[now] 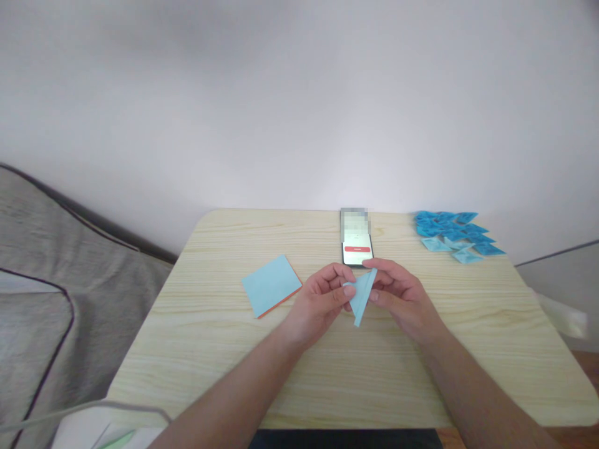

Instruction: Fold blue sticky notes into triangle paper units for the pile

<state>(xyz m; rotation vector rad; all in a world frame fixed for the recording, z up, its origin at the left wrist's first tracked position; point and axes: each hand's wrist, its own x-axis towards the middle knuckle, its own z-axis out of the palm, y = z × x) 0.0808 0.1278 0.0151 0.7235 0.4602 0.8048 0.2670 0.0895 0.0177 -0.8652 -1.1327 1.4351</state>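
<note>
Between my hands, above the table, is a light blue folded paper (361, 298), roughly triangular with a narrow folded strip along its right edge. My left hand (322, 299) pinches its left corner between thumb and fingers. At the strip on the other side is my right hand (402, 296), thumb and forefinger curled close to the paper's edge; the contact of its fingertips is partly hidden. To the left lies a stack of square paper (272, 285), light blue on top with an orange-red edge showing beneath.
A phone (357, 249) with a lit screen lies just beyond my hands. Several folded blue paper pieces (452, 234) are clustered at the table's back right. The wood-grain table (215, 374) meets a white wall behind. A grey cushioned seat (93, 312) stands left, with a pale cable (126, 405) nearby.
</note>
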